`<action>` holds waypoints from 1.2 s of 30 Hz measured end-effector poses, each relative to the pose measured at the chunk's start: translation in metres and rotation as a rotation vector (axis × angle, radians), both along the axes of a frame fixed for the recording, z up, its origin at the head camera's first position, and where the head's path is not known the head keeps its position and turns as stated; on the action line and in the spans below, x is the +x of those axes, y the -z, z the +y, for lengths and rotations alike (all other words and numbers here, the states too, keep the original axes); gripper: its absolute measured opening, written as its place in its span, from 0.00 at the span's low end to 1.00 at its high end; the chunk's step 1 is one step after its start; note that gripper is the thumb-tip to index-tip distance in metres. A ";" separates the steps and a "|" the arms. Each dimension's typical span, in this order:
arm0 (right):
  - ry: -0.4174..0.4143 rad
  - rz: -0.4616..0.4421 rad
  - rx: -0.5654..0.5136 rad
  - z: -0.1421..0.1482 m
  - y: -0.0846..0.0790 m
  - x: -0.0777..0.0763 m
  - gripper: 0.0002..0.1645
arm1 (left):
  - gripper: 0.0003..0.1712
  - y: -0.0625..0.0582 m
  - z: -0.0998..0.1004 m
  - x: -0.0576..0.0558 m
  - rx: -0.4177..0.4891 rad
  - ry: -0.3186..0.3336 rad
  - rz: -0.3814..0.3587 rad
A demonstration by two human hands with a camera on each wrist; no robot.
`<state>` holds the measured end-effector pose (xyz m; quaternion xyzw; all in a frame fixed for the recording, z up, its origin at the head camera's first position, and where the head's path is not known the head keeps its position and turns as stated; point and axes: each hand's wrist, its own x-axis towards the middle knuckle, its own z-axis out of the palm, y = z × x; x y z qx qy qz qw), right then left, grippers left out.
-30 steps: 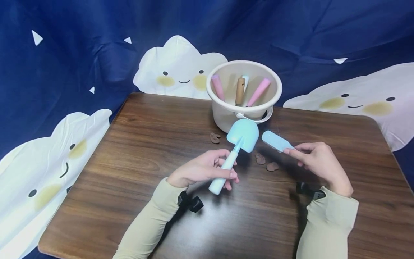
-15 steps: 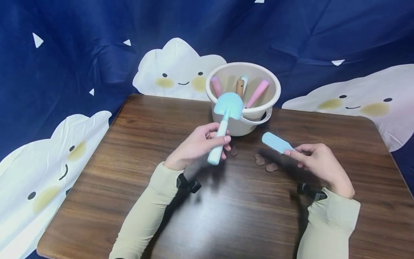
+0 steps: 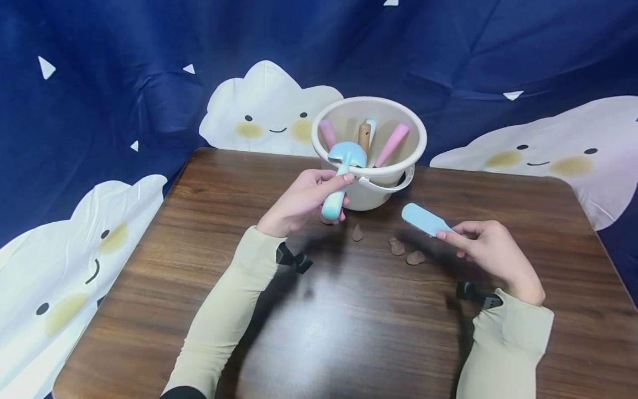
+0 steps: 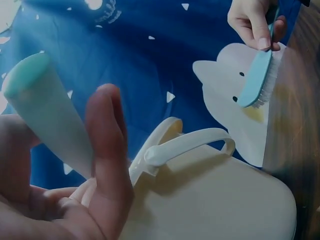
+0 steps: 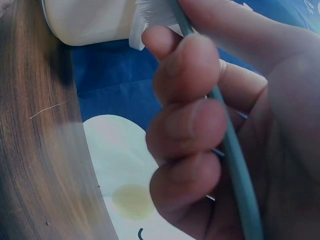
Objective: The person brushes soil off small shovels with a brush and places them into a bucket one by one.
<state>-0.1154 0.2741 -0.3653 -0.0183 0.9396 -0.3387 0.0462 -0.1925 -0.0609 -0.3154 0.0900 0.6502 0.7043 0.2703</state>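
Note:
My left hand (image 3: pixel 306 202) grips the pale handle of a light-blue toy shovel (image 3: pixel 335 204). The shovel's scoop overlaps the front rim of a cream bucket (image 3: pixel 366 199) in the head view; whether it touches the rim I cannot tell. Inside the bucket stand two pink handles, a brown wooden handle (image 3: pixel 364 136) and a pale one behind it. On the right, my right hand (image 3: pixel 490 252) holds a light-blue brush (image 3: pixel 426 220) above the table. Its white bristles (image 4: pixel 270 82) show in the left wrist view.
Several brown clumps (image 3: pixel 415 257) lie on the dark wooden table (image 3: pixel 399 343) in front of the bucket. The bucket's white handle (image 3: pixel 391 188) hangs down at its front right. A blue cloth (image 3: pixel 423 44) with white clouds hangs behind the table.
My left hand has carried the shovel up and away from me to the bucket's front rim, and the scoop has tipped. My right hand and the brush have stayed almost still.

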 end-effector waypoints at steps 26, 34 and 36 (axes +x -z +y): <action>0.009 0.067 -0.041 0.000 0.003 0.002 0.20 | 0.15 0.001 -0.011 0.012 -0.121 0.040 0.165; 0.029 0.062 -0.079 0.006 0.005 0.000 0.24 | 0.14 0.009 -0.027 0.019 -0.285 0.058 0.271; 0.029 0.052 -0.030 0.010 0.009 0.000 0.24 | 0.14 0.012 -0.032 0.020 -0.340 0.068 0.291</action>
